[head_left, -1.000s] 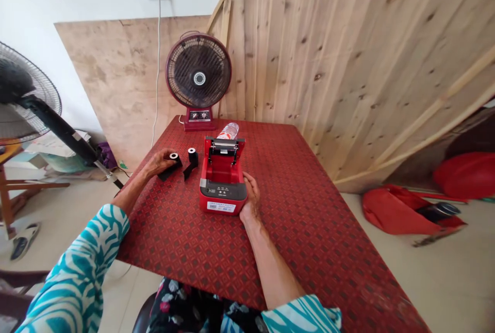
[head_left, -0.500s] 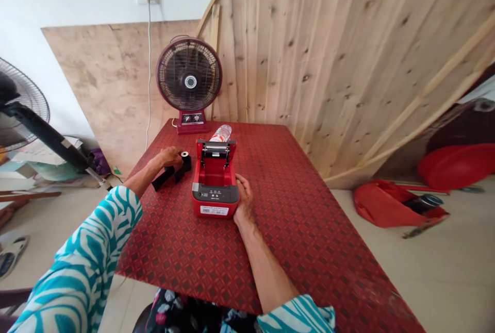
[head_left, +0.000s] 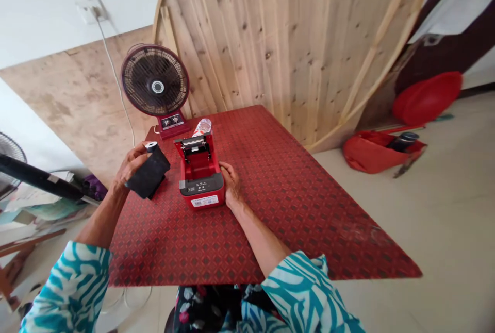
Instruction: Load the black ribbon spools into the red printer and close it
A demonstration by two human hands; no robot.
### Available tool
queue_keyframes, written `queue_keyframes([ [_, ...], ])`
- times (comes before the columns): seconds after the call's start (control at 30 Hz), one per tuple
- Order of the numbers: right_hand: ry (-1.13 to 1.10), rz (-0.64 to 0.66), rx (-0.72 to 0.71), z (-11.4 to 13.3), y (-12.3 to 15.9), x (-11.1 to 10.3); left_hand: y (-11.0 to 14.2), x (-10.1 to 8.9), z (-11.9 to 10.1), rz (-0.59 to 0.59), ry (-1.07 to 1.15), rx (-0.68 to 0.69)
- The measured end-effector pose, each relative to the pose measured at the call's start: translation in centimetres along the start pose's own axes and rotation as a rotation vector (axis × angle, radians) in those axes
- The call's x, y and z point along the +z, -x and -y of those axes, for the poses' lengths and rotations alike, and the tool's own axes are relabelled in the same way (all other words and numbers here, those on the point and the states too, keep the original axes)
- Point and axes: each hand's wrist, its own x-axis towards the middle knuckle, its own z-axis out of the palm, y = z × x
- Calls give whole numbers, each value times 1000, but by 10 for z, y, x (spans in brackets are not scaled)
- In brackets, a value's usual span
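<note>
Apparently, a black ribbon roll (head_left: 149, 173) is held up above the red tabletop (head_left: 294, 230) by the left hand (head_left: 129, 164), fingers pinching it. The open red label printer (head_left: 200, 188) is seemingly steadied — the right hand (head_left: 230, 183) lies against its side, fingers pressed together.

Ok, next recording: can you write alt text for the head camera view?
A person's left hand holds up a black film roll beside an open red printer, while the right hand rests against the printer's side. Both are over a red patterned tabletop.
</note>
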Motion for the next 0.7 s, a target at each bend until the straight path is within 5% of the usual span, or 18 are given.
queue_keyframes([
  [0.1,12,-4,-18,1,-1,0,8,26,-17,209,-36,13],
  [0.2,32,4,-39,3,-1,1,5,56,-25,362,-327,110],
  [0.47,15,2,-47,-3,-2,1,-20,102,-30,440,-1041,128],
  [0.7,50,16,-72,-6,-2,-1,-34,125,-23,517,-1269,85],
])
